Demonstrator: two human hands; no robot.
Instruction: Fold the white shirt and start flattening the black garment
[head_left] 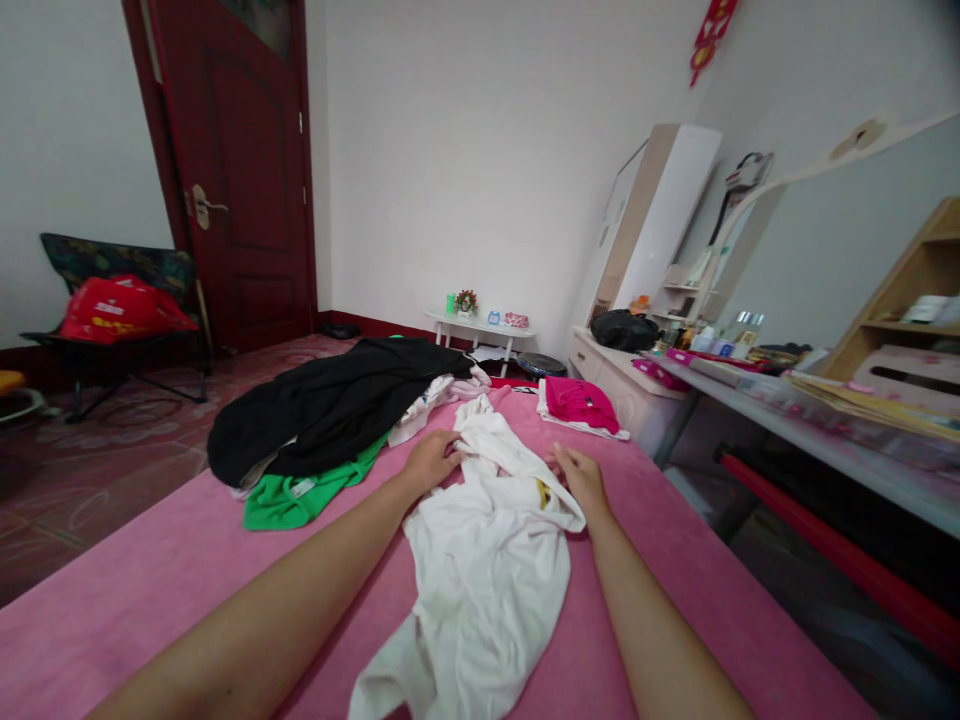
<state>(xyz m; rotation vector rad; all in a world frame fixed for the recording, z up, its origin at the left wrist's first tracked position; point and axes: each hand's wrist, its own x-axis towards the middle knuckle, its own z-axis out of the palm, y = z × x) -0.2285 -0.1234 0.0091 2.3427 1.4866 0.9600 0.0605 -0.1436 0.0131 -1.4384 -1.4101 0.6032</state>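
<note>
A crumpled white shirt (491, 560) lies lengthwise on the pink bed cover (150, 610), with a sleeve-like end toward me and a small yellow patch near its right side. At the shirt's left edge, my left hand (433, 460) has its fingers curled onto the fabric. My right hand (581, 478) pinches the cloth on the opposite side, thumb and fingers close together. Part of the shirt's far end stretches beyond both hands. Folds hide how its layers lie.
To the left lie a black garment (337, 400) and a green garment (289, 500) under it. A folded magenta garment (581, 402) rests on white cloth at the far right. A cluttered desk (825, 430) stands right of the bed; a chair holds a red bag (124, 308).
</note>
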